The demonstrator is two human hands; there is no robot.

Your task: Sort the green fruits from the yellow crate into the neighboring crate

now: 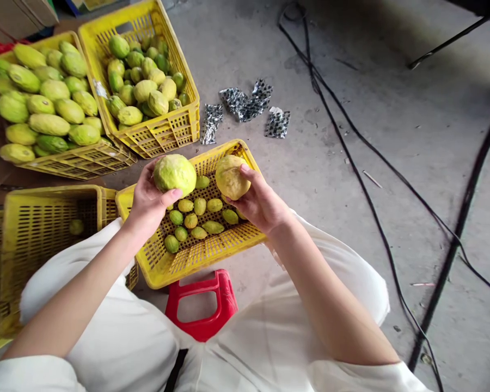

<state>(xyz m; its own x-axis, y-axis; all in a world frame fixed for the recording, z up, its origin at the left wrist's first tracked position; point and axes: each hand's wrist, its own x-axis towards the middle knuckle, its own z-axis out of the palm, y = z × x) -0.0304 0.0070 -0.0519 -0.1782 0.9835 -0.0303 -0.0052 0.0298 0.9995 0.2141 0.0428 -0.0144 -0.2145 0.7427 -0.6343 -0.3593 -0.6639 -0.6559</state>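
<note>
My left hand [150, 197] is wrapped round a large yellow-green lemon [175, 175] with bumpy skin. In my right hand [260, 200] is another big lemon [231, 177], yellower and creased, with my thumb across its side. Both fruits are held up above a yellow plastic crate [163, 272] that stands between my knees. Several smaller green and yellow lemons [200, 206] lie on the crate's perforated bottom. My hands partly hide the crate's far side.
Two yellow crates heaped with lemons [49, 124] [147, 90] stand at the upper left. Another crate [49, 245] at left holds one small fruit [76, 226]. A red stool [224, 294] is below me. Crumpled foil packs [245, 103] and black cables [351, 163] lie on the concrete floor.
</note>
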